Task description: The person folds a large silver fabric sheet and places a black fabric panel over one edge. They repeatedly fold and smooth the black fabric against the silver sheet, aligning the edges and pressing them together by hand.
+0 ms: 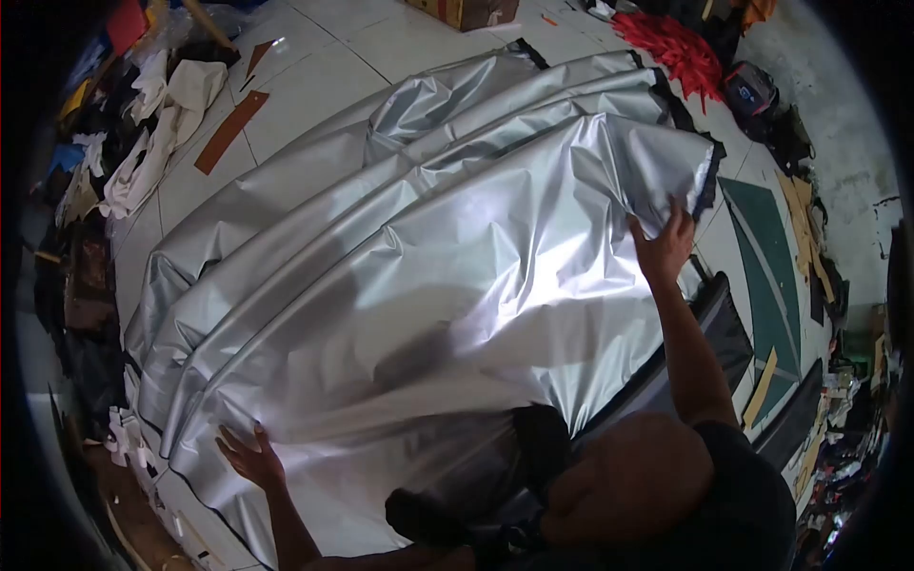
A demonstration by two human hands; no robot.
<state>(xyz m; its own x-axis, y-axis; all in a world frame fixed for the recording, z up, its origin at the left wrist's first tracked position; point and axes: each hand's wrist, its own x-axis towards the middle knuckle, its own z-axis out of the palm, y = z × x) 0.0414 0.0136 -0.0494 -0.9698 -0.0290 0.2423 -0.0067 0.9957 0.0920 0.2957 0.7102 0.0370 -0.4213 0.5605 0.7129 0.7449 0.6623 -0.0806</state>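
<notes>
A large silver sheet [457, 257] with a dark edge spreads over the floor in long folds and creases. At its lower left, my left hand [252, 461] lies on the silver surface, fingers apart. My right hand [666, 246] rests on the sheet's upper right part, near the dark edging, with thumb and fingers spread and no fold visibly gripped. Beneath my body, the sheet's near part falls in shadow and is partly hidden by my arms and a dark-clothed body.
Right of the sheet lie a green mat [762, 257], a dark folded piece [719, 333] and wooden strips [762, 388]. Brown strip [230, 133] and white cloth [171, 124] lie at left. At the top are a cardboard box [466, 11] and red material [674, 52].
</notes>
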